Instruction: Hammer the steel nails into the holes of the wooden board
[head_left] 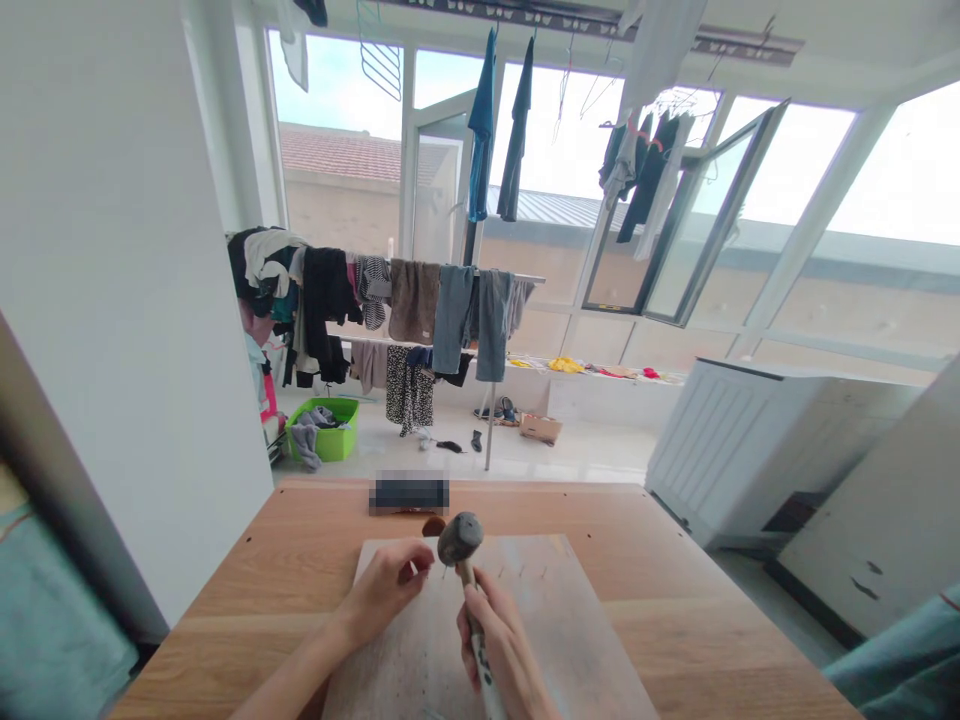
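My right hand [495, 625] is closed around the light handle of a hammer [460, 540], whose thick grey head is raised above a wooden board [555, 640]. My left hand [394, 585] sits over the board's left part, fingers curled into a pinch close to the hammer head. Whether anything is between those fingertips is too small to make out. Right by them, partly behind the hammer, a thin nail [444, 572] stands in the board. Farther right, several more nails stick up, one of them a slanted nail [544, 573].
The board lies on a wooden table [675, 640]. Behind it are a small brown round object [433, 526] and a dark, pixelated box [409, 495]. Beyond the table stand a laundry rack [491, 425], a green basket [337, 440] and a white ribbed cabinet [697, 440]. A white wall [112, 250] rises left.
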